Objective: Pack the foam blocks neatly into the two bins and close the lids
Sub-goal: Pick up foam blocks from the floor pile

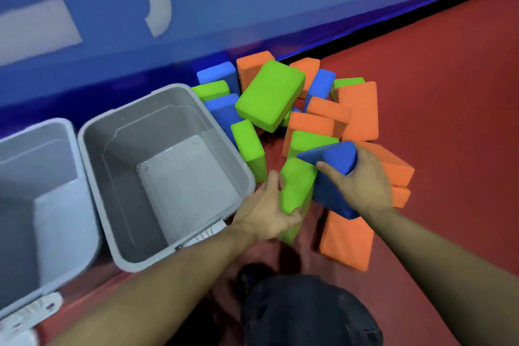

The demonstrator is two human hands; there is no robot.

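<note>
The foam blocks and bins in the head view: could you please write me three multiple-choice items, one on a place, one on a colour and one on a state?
1. Where does the pile of foam blocks lie relative to the nearer grey bin?
A. Inside it
B. On the red floor to its right
C. On the blue wall pad

2. What colour is the block in the right hand?
A. Blue
B. Orange
C. Green

3. What state is the nearer grey bin in?
A. Lid shut
B. Open and full of blocks
C. Open with no blocks inside

Answers:
1 B: the blocks lie heaped on the red floor beside the bin's right rim.
2 A: the right hand grips a blue block, while the left hand grips a green block.
3 C: its bare grey bottom shows.
</note>
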